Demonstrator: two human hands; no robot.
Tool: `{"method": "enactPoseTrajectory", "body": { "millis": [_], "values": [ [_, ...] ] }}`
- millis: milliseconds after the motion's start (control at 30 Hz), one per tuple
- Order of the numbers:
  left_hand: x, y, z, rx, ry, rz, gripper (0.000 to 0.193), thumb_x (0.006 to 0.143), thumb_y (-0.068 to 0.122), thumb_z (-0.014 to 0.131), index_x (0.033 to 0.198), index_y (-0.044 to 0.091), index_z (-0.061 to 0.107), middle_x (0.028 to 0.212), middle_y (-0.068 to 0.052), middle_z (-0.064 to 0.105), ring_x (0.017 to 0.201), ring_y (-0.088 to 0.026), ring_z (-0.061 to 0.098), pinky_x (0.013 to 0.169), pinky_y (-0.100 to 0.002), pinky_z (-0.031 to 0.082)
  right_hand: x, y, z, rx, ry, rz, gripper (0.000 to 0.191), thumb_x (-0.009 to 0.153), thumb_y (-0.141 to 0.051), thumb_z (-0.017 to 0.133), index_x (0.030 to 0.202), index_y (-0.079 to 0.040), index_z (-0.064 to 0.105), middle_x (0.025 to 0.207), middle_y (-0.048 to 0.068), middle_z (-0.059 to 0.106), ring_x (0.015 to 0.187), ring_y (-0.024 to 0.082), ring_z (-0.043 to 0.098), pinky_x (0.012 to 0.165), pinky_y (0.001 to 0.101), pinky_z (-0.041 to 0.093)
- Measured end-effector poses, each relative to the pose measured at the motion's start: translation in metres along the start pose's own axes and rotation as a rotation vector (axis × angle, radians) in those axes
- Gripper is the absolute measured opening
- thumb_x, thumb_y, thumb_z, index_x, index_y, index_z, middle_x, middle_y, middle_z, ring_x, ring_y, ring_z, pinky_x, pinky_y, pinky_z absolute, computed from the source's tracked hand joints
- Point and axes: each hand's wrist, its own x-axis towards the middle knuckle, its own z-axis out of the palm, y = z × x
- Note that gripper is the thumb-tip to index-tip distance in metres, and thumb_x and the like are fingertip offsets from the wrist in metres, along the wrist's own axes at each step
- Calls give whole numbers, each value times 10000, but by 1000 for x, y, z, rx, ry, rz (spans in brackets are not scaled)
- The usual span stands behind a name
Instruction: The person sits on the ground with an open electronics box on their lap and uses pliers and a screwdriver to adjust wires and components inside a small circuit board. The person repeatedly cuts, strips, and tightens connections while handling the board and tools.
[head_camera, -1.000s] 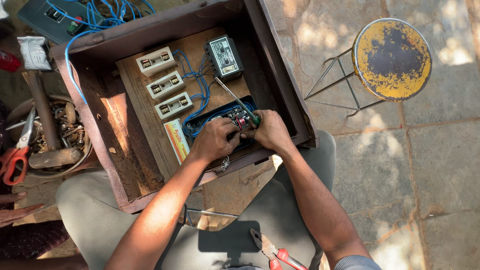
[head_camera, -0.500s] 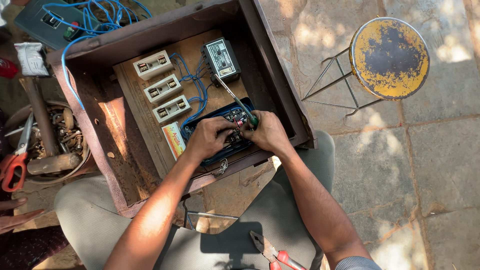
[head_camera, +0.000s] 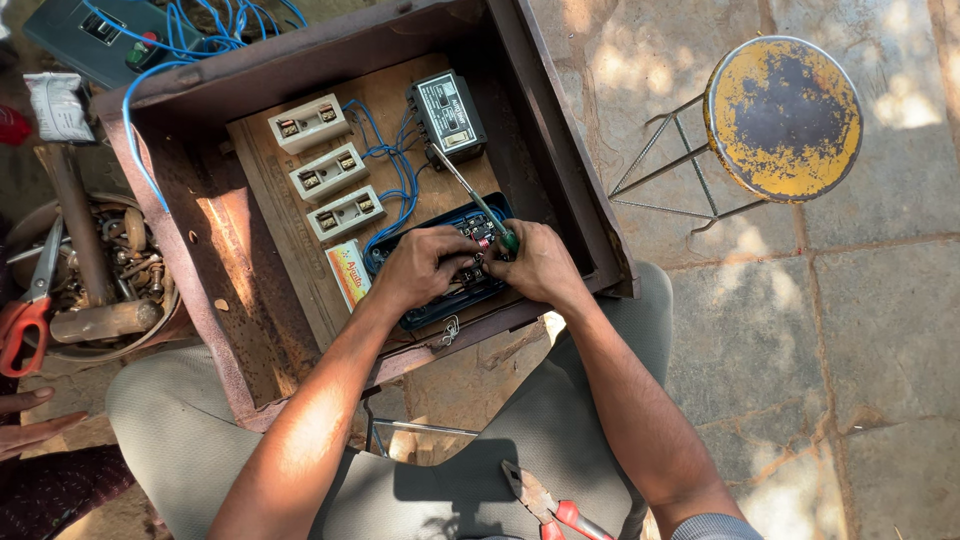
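Down in the head view, both hands are working inside a rusty metal box that is resting across the person's lap. The left hand is curling closed over a dark blue-edged switch unit at the near end of the wooden board in the box, fingers pressing on its top. The right hand is gripping a green-handled screwdriver, whose shaft is slanting up and away toward a black meter-like module at the far end of the board; the tip itself is hidden among the fingers. Three white fuse holders are sitting in a row on the board's left side, with blue wires looping between them and the switch unit. A small orange and green packet is lying just beside the left hand. Red-handled pliers are resting on the person's lap, near the right forearm. Outside the box, a round yellow stool is standing on the stone floor to the right, and scissors with red handles are lying by a bowl of hardware on the left. Another person's hand is showing at the left edge
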Motion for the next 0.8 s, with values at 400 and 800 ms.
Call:
{"method": "enactPoseTrajectory", "body": {
  "millis": [400,800],
  "values": [
    [2,8,7,170,71,29,101,889,120,773,945,41,803,905,-132,775,753,-248,745,696,-343,614,2,-1,-2,-28,-34,17,226,698,-167,802,778,-69,615,629,50,623,575,168,587,551,359,472],
    [-4,29,24,-59,156,-336,136,867,110,741,951,29,811,838,-149,798,640,-203,749,624,-305,589,3,3,2,-91,-8,-3,274,700,-153,824,747,-62,569,599,60,574,541,176,540,510,372,451]
  ]
}}
